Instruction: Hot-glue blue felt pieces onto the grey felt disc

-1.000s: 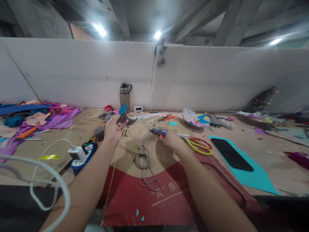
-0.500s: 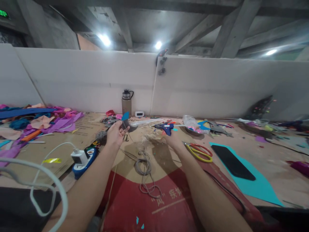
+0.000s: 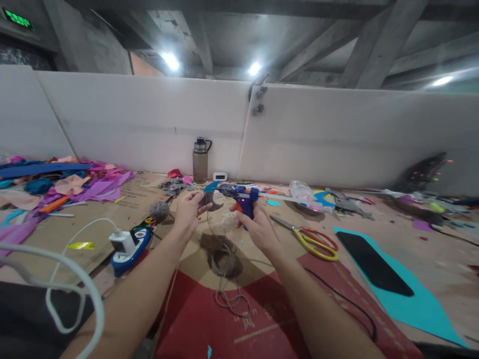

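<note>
My left hand (image 3: pixel 188 213) pinches a small dark grey curved piece (image 3: pixel 216 200) with a blue pointed part (image 3: pixel 211 186) at its top; its material is hard to make out. Wrapped round the handle of a blue glue gun (image 3: pixel 246 200) is my right hand (image 3: pixel 261 230), a finger by the orange trigger. The gun's nozzle points left, close to the blue part; whether they touch I cannot tell. A long whitish glue stick (image 3: pixel 279 197) juts from the gun's rear. Below the hands, a loose grey cord (image 3: pixel 224 267) lies coiled on the cardboard.
Yellow-and-red-handled scissors (image 3: pixel 316 243) lie right of my right arm, beside a black phone (image 3: pixel 374 262) on a turquoise sheet (image 3: pixel 430 314). At left are a blue power strip (image 3: pixel 129 258), a grey yarn ball (image 3: pixel 159 211) and coloured scraps (image 3: pixel 71 184). A bottle (image 3: pixel 200 162) stands behind.
My right hand has raised the glue gun and brought it left, its nozzle now by the piece in my left hand. The view has shifted slightly left.
</note>
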`<state>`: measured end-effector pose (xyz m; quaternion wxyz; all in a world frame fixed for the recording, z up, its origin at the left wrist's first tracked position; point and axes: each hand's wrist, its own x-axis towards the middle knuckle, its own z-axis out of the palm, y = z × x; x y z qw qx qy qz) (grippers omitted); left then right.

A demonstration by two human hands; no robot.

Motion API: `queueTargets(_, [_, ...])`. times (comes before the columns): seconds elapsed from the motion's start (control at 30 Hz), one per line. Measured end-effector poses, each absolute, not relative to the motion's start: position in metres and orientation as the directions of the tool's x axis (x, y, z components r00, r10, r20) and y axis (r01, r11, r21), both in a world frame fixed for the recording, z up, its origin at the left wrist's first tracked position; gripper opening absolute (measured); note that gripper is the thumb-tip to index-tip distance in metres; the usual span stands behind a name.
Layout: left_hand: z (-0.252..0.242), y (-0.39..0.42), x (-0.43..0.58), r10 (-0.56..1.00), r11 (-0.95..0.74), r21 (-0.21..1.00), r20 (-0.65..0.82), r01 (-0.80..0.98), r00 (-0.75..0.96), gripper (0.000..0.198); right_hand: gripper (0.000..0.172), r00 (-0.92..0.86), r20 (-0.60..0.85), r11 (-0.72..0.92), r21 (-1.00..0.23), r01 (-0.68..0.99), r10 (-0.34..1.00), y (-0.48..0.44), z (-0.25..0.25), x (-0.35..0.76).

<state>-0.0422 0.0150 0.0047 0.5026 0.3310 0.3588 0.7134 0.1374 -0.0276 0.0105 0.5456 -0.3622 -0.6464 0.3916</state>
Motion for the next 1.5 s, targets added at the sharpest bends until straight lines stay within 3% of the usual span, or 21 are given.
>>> queueTargets(0.2, [0.005, 0.014, -0.037, 0.954, -0.226, 0.863, 0.103, -0.451, -0.28, 0.025, 0.016, -0.165, 0.498, 0.523, -0.83, 0.195, 0.851, -0.023, 0.0, 0.139])
queueTargets(0.4, [0.004, 0.015, -0.035, 0.953, -0.253, 0.857, 0.142, -0.449, -0.267, 0.028, 0.017, -0.19, 0.516, 0.549, -0.806, 0.221, 0.835, -0.02, -0.007, 0.137])
queueTargets(0.83, [0.007, 0.011, -0.032, 0.954, -0.274, 0.857, 0.183, -0.437, -0.239, 0.029, 0.02, -0.198, 0.512, 0.549, -0.789, 0.277, 0.836, -0.022, -0.006, 0.136])
queueTargets(1.23, [0.009, 0.01, -0.033, 0.942, -0.293, 0.851, 0.179, -0.435, -0.284, 0.027, 0.023, -0.091, 0.541, 0.514, -0.713, 0.477, 0.836, -0.026, -0.002, 0.137])
queueTargets(1.5, [0.009, 0.011, -0.035, 0.944, -0.304, 0.837, 0.2, -0.455, -0.263, 0.024, 0.022, -0.068, 0.563, 0.534, -0.728, 0.431, 0.823, -0.021, -0.006, 0.14])
